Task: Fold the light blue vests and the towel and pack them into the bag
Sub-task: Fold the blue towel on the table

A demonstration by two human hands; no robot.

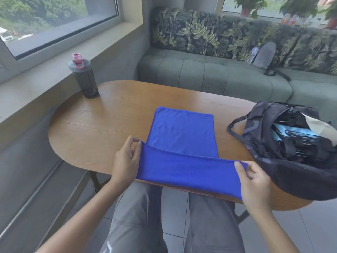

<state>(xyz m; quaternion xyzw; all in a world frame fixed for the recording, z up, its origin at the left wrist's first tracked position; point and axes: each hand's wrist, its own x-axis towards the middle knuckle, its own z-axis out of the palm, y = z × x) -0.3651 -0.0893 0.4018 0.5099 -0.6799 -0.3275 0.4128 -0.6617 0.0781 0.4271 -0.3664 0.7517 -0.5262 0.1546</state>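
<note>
A bright blue rectangular towel (182,132) lies lengthwise down the middle of an oval brown wooden table (113,121); its near end is lifted and turned back toward the far end. The left hand (125,161) pinches the near left corner between thumb and fingers; the right hand (255,181) pinches the near right corner the same way; the raised fold stretches between them over the table's near edge, above grey-trousered knees (135,207). To the right, just beside the towel, an open black fabric bag (284,143) sits on the table with light blue folded vests (288,132) showing inside; its lower flap overhangs the table edge close to the right hand. At the far left corner stands a dark translucent plastic bottle with a pink cap (83,77), well apart from the towel; bare wood lies between them. Behind the table runs a grey-green cushioned bench with leaf-patterned backrest (209,70); a grey windowsill (54,57) borders the left. No writing is legible.
</note>
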